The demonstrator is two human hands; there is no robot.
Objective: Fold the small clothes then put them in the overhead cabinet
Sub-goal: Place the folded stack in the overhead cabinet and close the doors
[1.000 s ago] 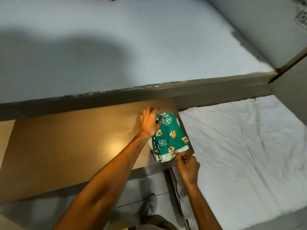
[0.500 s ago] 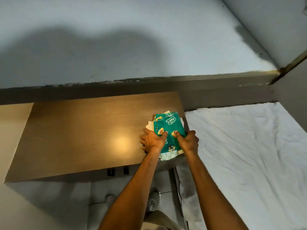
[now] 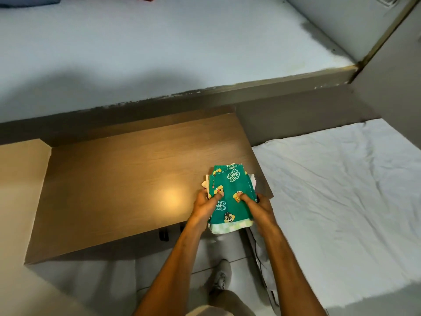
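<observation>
A small stack of folded clothes [image 3: 230,185] sits at the near right corner of a wooden desk [image 3: 127,179]. Its top piece is green with cartoon chipmunks and white lettering; paler pieces stick out underneath. My left hand [image 3: 206,207] grips the stack's left side, thumb on top. My right hand [image 3: 257,206] grips the right side the same way. The near end of the stack hangs past the desk's front edge. The overhead cabinet is not in view.
A bed with a white crumpled sheet [image 3: 341,190] lies right of the desk. A pale wall [image 3: 159,46] rises behind the desk, above a grey ledge [image 3: 205,94]. My shoe [image 3: 222,274] stands on the tiled floor below.
My right hand moved from the stack's near corner onto its right side, and my left hand slid from the far end to its left side. Both now grip the stack.
</observation>
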